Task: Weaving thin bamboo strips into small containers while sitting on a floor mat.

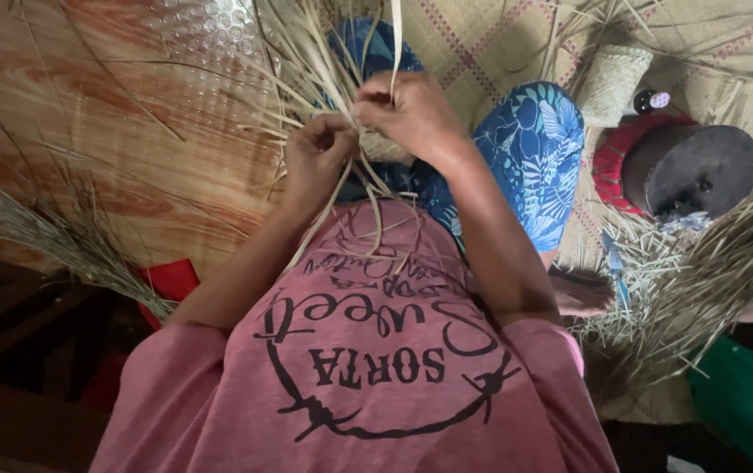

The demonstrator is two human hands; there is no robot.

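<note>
Head view, looking straight down a pink printed T-shirt to a pair of bare hands at work on a small woven piece of pale dried strips. The left hand is closed around a cluster of the loose strips, which trail from under its fingers down toward the shirt. The right hand is clenched over the top of the woven piece, pinching more strips between thumb and fingers; the two hands touch at the weave, which sits directly between them and is mostly hidden by them. Long unwoven strands fan upward and outward beyond both hands. Below the hands lie the wearer's knees in blue leaf-patterned cloth. Beyond the right hand, well apart from it, a finished small woven basket stands on a woven mat, near a dark round lid resting on a red container. Farther out on that side, a heap of dried straw spreads across the mat. On the left hand's side, a shiny wood-patterned floor covering carries a loose bundle of dried grass.
</note>
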